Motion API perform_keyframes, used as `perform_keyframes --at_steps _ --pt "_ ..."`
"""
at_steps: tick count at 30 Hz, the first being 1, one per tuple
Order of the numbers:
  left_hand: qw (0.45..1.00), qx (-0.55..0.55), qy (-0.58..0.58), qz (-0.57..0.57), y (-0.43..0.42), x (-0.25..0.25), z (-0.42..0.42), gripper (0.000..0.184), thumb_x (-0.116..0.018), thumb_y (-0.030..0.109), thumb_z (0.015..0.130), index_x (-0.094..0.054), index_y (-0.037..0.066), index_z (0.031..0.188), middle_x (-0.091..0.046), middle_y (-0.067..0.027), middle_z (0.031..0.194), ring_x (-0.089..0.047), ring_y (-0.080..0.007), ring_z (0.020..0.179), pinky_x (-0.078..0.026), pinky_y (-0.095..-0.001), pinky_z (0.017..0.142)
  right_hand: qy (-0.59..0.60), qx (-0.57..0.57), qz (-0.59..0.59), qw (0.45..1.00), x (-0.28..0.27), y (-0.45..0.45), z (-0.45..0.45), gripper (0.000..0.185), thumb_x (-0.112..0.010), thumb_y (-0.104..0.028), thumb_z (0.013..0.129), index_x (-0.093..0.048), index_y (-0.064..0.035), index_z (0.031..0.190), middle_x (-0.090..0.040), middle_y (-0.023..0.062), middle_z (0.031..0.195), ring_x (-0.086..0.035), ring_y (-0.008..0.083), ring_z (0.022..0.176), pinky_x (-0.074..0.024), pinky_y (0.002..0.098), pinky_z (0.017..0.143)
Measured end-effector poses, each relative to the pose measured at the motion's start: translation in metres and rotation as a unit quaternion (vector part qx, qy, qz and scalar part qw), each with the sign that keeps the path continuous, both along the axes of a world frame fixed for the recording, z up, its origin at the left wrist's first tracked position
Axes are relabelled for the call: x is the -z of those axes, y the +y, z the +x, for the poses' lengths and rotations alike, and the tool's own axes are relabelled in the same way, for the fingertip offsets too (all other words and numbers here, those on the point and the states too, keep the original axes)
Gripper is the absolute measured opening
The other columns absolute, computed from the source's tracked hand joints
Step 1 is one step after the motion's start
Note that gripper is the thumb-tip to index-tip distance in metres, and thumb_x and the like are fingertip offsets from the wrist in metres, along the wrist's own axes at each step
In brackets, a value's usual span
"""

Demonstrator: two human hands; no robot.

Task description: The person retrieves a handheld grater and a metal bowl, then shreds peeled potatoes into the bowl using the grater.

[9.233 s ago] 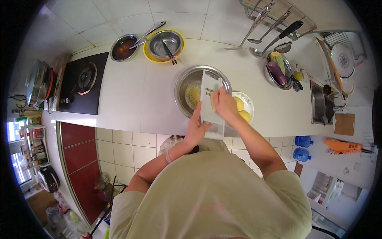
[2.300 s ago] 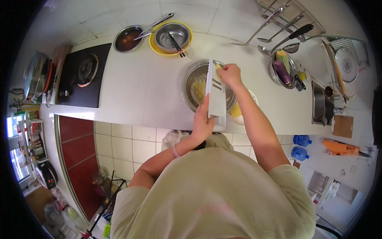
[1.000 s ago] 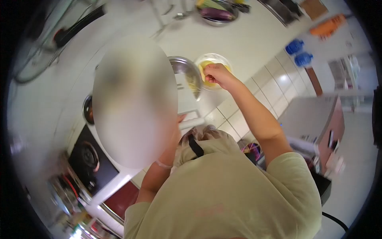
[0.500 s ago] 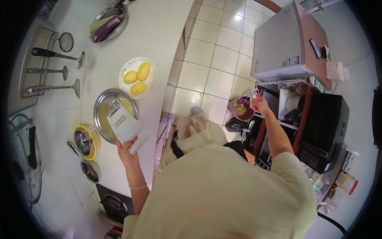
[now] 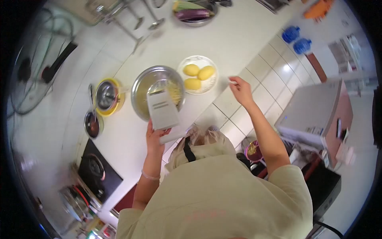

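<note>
My left hand [image 5: 155, 137] grips the lower end of a white grater [image 5: 163, 111]. The grater leans over the near side of a steel bowl [image 5: 138, 93], where pale yellow shreds [image 5: 174, 91] lie. Right of the bowl, a white patterned plate [image 5: 201, 60] holds three peeled yellow potatoes [image 5: 206, 73]. My right hand [image 5: 240, 91] is raised beyond the counter edge, right of the plate, with its fingers drawn together. A small pale bit shows at its fingertips, too small to name.
A steel bowl with an eggplant [image 5: 194, 14] stands at the back. Left are a yellow basin [image 5: 120, 104], a bowl of dark liquid [image 5: 92, 125] and a stove [image 5: 99, 171]. A pink-rimmed bin [image 5: 254, 151] stands below, near a fridge [image 5: 310, 107]. Ladles hang on the wall.
The view has turned from the bin side back toward the counter. My right hand has moved away from above the bin toward the plate. My left hand still holds the grater by the bowl.
</note>
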State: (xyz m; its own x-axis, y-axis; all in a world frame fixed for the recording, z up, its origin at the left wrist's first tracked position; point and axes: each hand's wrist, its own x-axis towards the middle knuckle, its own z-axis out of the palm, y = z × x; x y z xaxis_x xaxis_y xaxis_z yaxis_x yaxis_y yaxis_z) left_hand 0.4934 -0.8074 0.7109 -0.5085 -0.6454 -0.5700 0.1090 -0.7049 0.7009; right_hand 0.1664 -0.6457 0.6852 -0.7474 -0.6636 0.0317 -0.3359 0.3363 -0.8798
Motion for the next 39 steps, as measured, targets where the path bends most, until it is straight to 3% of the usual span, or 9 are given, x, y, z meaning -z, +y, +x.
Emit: perform_keyframes --at_steps 3,6,15,21,23,28,32,34,39 --pt "0.999 -0.006 0.031 0.015 0.0 -0.002 0.005 0.078 -0.038 -0.018 0.071 -0.033 0.009 0.144 -0.049 -0.0148 0.133 -0.055 -0.0345 0.116 -0.048 -0.0519 0.096 0.054 -0.055 0.014 0.997 0.001 -0.062 -0.006 0.024 -0.059 -0.012 0.084 -0.065 -0.0015 0.105 -0.067 0.0168 0.102 -0.066 0.0306 0.085 -0.054 0.0367 0.078" --pt "0.998 -0.028 0.054 0.011 0.004 -0.009 0.01 0.078 -0.039 -0.017 0.072 -0.032 0.01 0.144 -0.05 -0.014 0.132 -0.056 -0.0319 0.116 -0.048 -0.0481 0.097 0.215 -0.205 0.384 0.874 0.008 -0.111 -0.013 0.021 -0.058 -0.018 0.084 -0.065 -0.008 0.101 -0.066 0.014 0.105 -0.059 0.0308 0.107 -0.0505 0.0393 0.089" --pt "0.994 -0.069 0.077 -0.017 0.012 -0.007 0.016 0.075 -0.043 -0.012 0.077 -0.029 0.009 0.147 -0.054 -0.0099 0.124 -0.058 -0.023 0.11 -0.055 -0.0351 0.087 0.398 -0.291 0.355 0.794 0.047 -0.099 -0.027 0.042 -0.064 -0.022 0.079 -0.052 -0.0033 0.115 -0.06 0.0159 0.116 -0.055 0.0311 0.11 -0.0469 0.0408 0.094" --pt "0.991 -0.112 0.045 -0.057 0.018 -0.002 -0.006 0.075 -0.042 -0.013 0.078 -0.029 0.011 0.148 -0.052 -0.0087 0.129 -0.057 -0.0214 0.113 -0.052 -0.034 0.09 0.007 -0.205 0.247 0.947 0.009 -0.113 -0.053 0.053 -0.061 -0.02 0.08 -0.046 -0.0031 0.128 -0.056 0.0182 0.121 -0.059 0.0308 0.107 -0.0496 0.0413 0.091" --pt "0.989 -0.111 0.053 -0.076 0.013 -0.009 -0.021 0.075 -0.043 -0.013 0.078 -0.029 0.01 0.148 -0.051 -0.0083 0.13 -0.057 -0.0203 0.113 -0.052 -0.0325 0.09 -0.44 -0.217 0.013 0.871 -0.025 -0.133 -0.023 0.053 -0.055 -0.022 0.085 -0.042 -0.0028 0.133 -0.056 0.017 0.12 -0.061 0.032 0.104 -0.0508 0.0422 0.088" --pt "0.973 -0.174 0.061 -0.136 0.016 0.006 -0.056 0.079 -0.048 -0.014 0.075 -0.025 0.005 0.149 -0.054 -0.0084 0.127 -0.056 -0.0159 0.108 -0.05 -0.0267 0.085 -0.595 -0.33 0.057 0.73 -0.045 -0.176 0.041 0.05 -0.047 -0.032 0.092 -0.04 -0.0098 0.135 -0.06 0.0201 0.108 -0.064 0.0318 0.083 -0.0535 0.0406 0.072" --pt "0.967 -0.167 -0.011 -0.194 0.019 0.013 -0.066 0.08 -0.05 -0.014 0.075 -0.026 0.005 0.149 -0.054 -0.0083 0.128 -0.056 -0.0147 0.108 -0.049 -0.027 0.087 -0.395 -0.36 0.23 0.813 -0.042 -0.191 0.082 0.05 -0.05 -0.035 0.091 -0.041 -0.0113 0.135 -0.063 0.0152 0.105 -0.065 0.0338 0.08 -0.0528 0.0422 0.071" --pt "0.969 -0.167 -0.023 -0.178 0.021 0.016 -0.069 0.081 -0.052 -0.015 0.076 -0.025 0.007 0.149 -0.053 -0.0077 0.129 -0.055 -0.0163 0.111 -0.05 -0.0296 0.089 0.013 -0.439 0.171 0.882 -0.041 -0.185 0.093 0.055 -0.052 -0.043 0.089 -0.042 -0.0123 0.134 -0.067 0.0193 0.097 -0.066 0.0362 0.085 -0.0519 0.0433 0.075" --pt "0.968 -0.166 -0.013 -0.187 0.029 0.007 -0.07 0.081 -0.055 -0.014 0.076 -0.022 0.0 0.149 -0.051 -0.0081 0.132 -0.053 -0.0133 0.114 -0.046 -0.0275 0.093 0.094 -0.431 0.233 0.867 -0.05 -0.186 0.1 0.06 -0.054 -0.05 0.085 -0.044 -0.0154 0.133 -0.067 0.0221 0.098 -0.064 0.04 0.091 -0.05 0.0472 0.08"
